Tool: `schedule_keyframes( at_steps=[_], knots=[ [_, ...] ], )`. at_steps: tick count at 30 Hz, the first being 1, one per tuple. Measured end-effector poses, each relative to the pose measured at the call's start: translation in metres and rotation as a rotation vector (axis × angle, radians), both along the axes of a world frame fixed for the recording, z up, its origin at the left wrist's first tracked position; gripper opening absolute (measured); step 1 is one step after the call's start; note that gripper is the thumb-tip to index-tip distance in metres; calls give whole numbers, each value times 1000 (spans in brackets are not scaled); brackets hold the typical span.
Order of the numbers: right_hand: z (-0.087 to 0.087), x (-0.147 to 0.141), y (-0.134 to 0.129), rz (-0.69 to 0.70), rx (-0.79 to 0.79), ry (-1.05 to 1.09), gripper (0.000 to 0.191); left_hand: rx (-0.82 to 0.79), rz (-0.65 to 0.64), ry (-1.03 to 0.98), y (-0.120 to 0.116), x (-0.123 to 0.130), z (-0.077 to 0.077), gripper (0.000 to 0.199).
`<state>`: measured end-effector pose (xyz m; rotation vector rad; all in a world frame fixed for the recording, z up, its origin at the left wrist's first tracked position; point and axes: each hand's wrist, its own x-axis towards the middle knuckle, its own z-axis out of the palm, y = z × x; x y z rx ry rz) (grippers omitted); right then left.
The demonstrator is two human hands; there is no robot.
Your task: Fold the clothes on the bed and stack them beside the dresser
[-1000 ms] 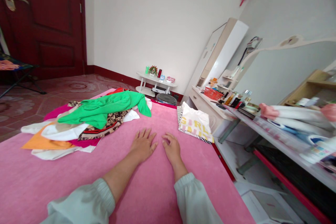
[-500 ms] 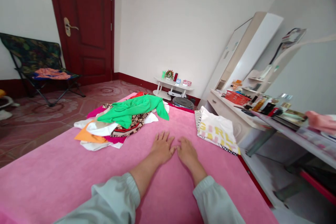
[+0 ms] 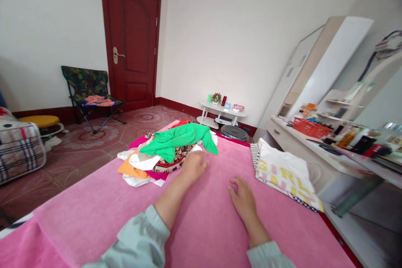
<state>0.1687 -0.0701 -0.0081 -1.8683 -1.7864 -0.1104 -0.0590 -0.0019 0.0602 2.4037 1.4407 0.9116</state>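
Observation:
My left hand (image 3: pixel 195 167) is just over the pink bedspread (image 3: pixel 207 217), at the right edge of a loose clothing pile. Its fingers are loosely bent, with nothing visible in them. On top of that pile lies a green garment (image 3: pixel 176 139). White, orange (image 3: pixel 133 168), magenta and leopard-print (image 3: pixel 168 163) pieces show beneath it. My right hand (image 3: pixel 243 199) is low over the bedspread, thumb and fingers apart and holding nothing. To its right sits a folded white T-shirt (image 3: pixel 279 163) with yellow and pink lettering, on top of other folded cloth with striped and checked edges.
A dressing table (image 3: pixel 292 138) with a red basket (image 3: pixel 310 127) and bottles stands along the right. Beyond the bed are a small white table (image 3: pixel 205 104) and a round dark lid-like object (image 3: pixel 234 132). A folding chair (image 3: pixel 86 81) and plaid bag (image 3: pixel 21 148) are at left.
My hands, flat and close together before, have moved apart. The left has lifted toward the pile with its fingers bending; the right has shifted right. My view has turned left.

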Motion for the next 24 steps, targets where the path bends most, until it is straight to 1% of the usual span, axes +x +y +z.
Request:
schedule_keyframes(
  at_steps=[2, 3, 4, 5, 6, 8, 10, 12, 14, 15, 17, 18, 20, 21, 23, 24],
  knots=[
    [-1, 2, 1, -5, 1, 20, 27, 168, 337, -34, 7, -23, 14, 39],
    [-1, 1, 1, -11, 1, 23, 27, 220, 478, -25, 9, -35, 18, 42],
    [-1, 1, 1, -15, 1, 24, 27, 243, 594, -10, 11, -45, 20, 44],
    [-1, 0, 1, -15, 0, 26, 27, 241, 683, 7, 11, -55, 20, 47],
    [-1, -1, 1, -14, 0, 28, 27, 225, 744, 23, 11, -62, 18, 49],
    [-1, -1, 1, -9, 1, 36, 27, 178, 802, 45, 12, -73, 12, 48],
    [-2, 0, 1, -2, 7, 55, 28, 144, 800, 57, 13, -78, 9, 39],
    [-4, 1, 2, 3, 26, 94, 28, 131, 756, 63, 13, -77, 12, 31],
    [-4, 1, 3, 17, 55, 176, 28, 132, 687, 50, 11, -68, 22, 28],
    [-3, 1, 4, 31, 72, 247, 28, 137, 632, 37, 7, -60, 29, 27],
    [3, -1, 5, 59, 118, 464, 30, 145, 469, 0, -7, -36, 42, 27],
    [8, -2, 5, 70, 138, 604, 33, 144, 356, -17, -17, -21, 48, 27],
    [21, -5, 3, 95, 144, 891, 42, 119, 82, -42, -42, 12, 52, 25],
    [28, -6, 2, 111, 127, 1006, 46, 95, -96, -47, -54, 27, 52, 22],
    [41, -6, -3, 148, 72, 1132, 47, -29, -515, -36, -76, 52, 46, 20],
    [45, -5, -6, 163, 54, 1143, 46, -94, -678, -28, -82, 59, 42, 20]
  ],
)
